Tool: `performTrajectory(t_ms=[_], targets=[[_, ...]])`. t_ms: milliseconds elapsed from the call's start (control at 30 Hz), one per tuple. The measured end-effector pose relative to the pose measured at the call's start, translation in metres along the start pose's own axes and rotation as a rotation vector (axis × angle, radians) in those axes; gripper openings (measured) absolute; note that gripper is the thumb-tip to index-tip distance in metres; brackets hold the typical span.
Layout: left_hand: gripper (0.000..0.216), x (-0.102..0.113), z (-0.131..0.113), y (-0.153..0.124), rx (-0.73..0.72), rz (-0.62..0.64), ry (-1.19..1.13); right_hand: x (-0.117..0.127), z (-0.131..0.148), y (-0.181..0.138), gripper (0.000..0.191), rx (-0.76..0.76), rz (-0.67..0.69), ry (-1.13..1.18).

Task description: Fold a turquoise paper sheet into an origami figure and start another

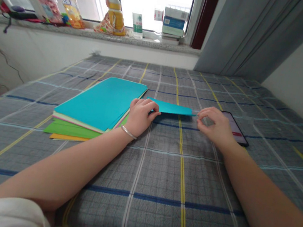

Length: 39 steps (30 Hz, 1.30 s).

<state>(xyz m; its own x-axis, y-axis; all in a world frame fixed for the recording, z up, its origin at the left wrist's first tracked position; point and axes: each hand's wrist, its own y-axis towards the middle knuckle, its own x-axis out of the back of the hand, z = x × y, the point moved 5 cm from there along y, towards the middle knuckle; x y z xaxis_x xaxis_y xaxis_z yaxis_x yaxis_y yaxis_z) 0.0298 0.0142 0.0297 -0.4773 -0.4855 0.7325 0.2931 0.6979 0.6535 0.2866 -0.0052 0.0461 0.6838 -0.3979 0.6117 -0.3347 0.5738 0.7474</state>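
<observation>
A folded strip of turquoise paper (174, 108) lies on the plaid tablecloth (160, 162), stretched between my two hands. My left hand (139, 115) rests with its fingers curled and pinches the paper's left end. My right hand (215, 125) pinches the pointed right end with its fingertips. A thin bracelet circles my left wrist. A stack of coloured sheets (97, 106), turquoise on top with green and orange below, sits just left of my left hand.
A phone (236, 129) lies on the cloth behind my right hand. The windowsill (95, 34) at the back holds bottles, packets and a small stack of boxes (173, 23). A grey curtain (251, 29) hangs at the right.
</observation>
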Motion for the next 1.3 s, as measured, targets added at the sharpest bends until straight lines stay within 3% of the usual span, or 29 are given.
performTrajectory(t_ms=[200,267,367,567,733,933,1300], targets=[[0.014,-0.002,-0.005,-0.001,-0.089,0.004,0.003,0.011,0.002,0.002,0.005,-0.024,-0.104,-0.119],[0.013,-0.002,-0.014,-0.002,-0.178,-0.008,0.008,0.003,0.017,0.002,0.018,0.019,-0.008,-0.175],[0.014,-0.001,-0.026,-0.005,-0.303,-0.030,0.008,-0.017,0.039,0.001,0.020,0.063,0.162,-0.289],[0.019,0.000,-0.034,-0.006,-0.388,0.003,0.011,-0.038,0.061,-0.001,0.020,0.105,0.214,-0.427],[0.018,-0.003,-0.041,-0.008,-0.450,0.045,0.003,-0.047,0.064,-0.001,0.020,0.132,0.249,-0.462],[0.020,-0.003,-0.049,-0.010,-0.472,0.005,0.050,-0.051,0.069,0.000,0.023,0.191,0.236,-0.491],[0.021,-0.003,-0.050,-0.011,-0.546,0.007,0.126,-0.049,0.066,-0.001,0.022,0.165,0.258,-0.457]])
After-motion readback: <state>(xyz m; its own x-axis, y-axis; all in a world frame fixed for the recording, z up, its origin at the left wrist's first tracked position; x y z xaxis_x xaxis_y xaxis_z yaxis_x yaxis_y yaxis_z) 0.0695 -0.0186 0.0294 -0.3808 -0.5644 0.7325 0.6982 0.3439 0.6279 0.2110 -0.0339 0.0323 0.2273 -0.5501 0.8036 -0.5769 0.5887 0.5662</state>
